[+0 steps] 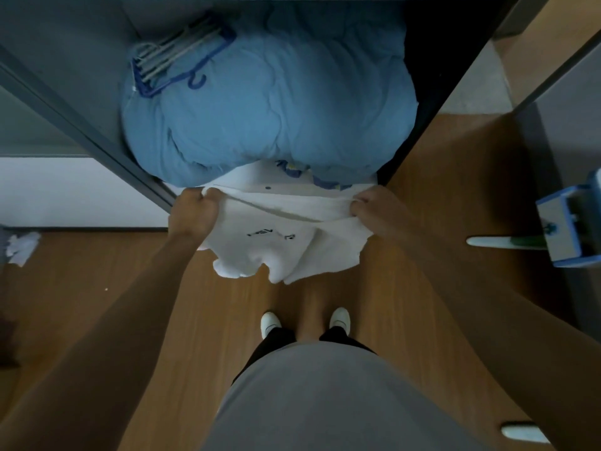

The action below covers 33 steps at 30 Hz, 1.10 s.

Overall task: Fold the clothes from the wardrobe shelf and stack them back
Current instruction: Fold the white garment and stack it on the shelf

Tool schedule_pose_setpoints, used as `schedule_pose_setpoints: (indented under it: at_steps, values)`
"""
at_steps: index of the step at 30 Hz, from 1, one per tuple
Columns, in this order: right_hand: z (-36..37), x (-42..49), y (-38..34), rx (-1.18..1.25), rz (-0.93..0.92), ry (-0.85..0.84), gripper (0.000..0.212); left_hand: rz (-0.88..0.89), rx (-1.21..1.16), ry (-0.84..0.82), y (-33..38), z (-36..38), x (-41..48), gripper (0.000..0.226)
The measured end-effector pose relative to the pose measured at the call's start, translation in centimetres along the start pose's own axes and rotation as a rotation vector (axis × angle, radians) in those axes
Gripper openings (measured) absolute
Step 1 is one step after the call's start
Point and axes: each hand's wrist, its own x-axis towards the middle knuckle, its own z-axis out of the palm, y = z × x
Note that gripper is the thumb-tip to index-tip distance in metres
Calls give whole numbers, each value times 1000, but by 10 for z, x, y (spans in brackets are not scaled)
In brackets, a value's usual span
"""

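White garment [286, 242] held out at the open front of the wardrobe [74, 60], just before the lower edge of the shelf load and above the floor. Top edge stretched between the two hands, which are well apart. Left hand [195, 208] grips the left corner, fingers curled over a bunch of cloth. Right hand [374, 206] pinches the right corner the same way. The cloth sags in a fold between them; the lower part hangs loose, with a wavy, uneven hem. Small dark print near the middle, too small to read. Plain white otherwise, soft and a little creased.

Behind it, a bulky blue duvet [270, 109] fills most of the compartment and bulges towards the front. A bundle of blue clothes hangers [182, 56] lies on its upper left part. A strip of blue-and-yellow patterned cloth [292, 167] peeks out under the duvet's front edge, just above the garment.

Wardrobe inside is grey and dim.

Wooden floor [97, 320] below. The person's white shoes [270, 322] stand side by side on it, facing the wardrobe. Crumpled white scrap [22, 247] on the floor far left. Blue-and-white object [566, 229] at the right edge; cannot tell what it is.
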Motion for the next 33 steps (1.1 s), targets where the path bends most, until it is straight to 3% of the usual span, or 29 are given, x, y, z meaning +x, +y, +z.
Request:
schedule_pose_setpoints:
  at_steps: [1, 4, 5, 8, 11, 13, 16, 18, 20, 22, 25, 28, 33]
  values:
    - [0, 1, 3, -24, 26, 44, 31, 6, -15, -7, 0, -1, 0, 44]
    - [-3, 6, 4, 266, 65, 362, 30, 126, -53, -93, -1, 0, -3, 37]
    - [-4, 7, 1, 276, 56, 379, 32, 143, -94, -138, -1, 0, -5, 35]
    - [-6, 9, 0, 64, 64, 222, 38, 173, -134, -376, -3, -5, -4, 46]
    - [-10, 11, 12, 184, 170, 90, 33, 212, 20, -581, -8, -7, -4, 39]
    - [-16, 8, 19, 287, 200, -97, 31, 212, 41, -539, -10, 1, -5, 30]
    - [-21, 6, 26, 150, 97, -358, 33, 65, -96, -370, -5, 8, -10, 47]
    - [-20, 6, 28, 6, 6, -290, 25, -54, -213, -379, 1, 9, -12, 54]
    - [-18, 6, 27, -57, -24, -30, 8, -89, -280, -415, 7, 9, -14, 48]
    - [-15, 4, 24, -106, 0, 155, 22, -106, -325, -414, 14, 14, -17, 45]
    - [-2, -3, 17, -210, 47, 249, 30, -177, -302, -366, 29, 26, -27, 56]
    - [16, -16, 3, -78, 59, 234, 38, -182, -338, -438, 41, 41, -40, 66]
    - [40, -34, -24, 318, 45, 59, 40, 9, -346, -475, 57, 53, -64, 35]
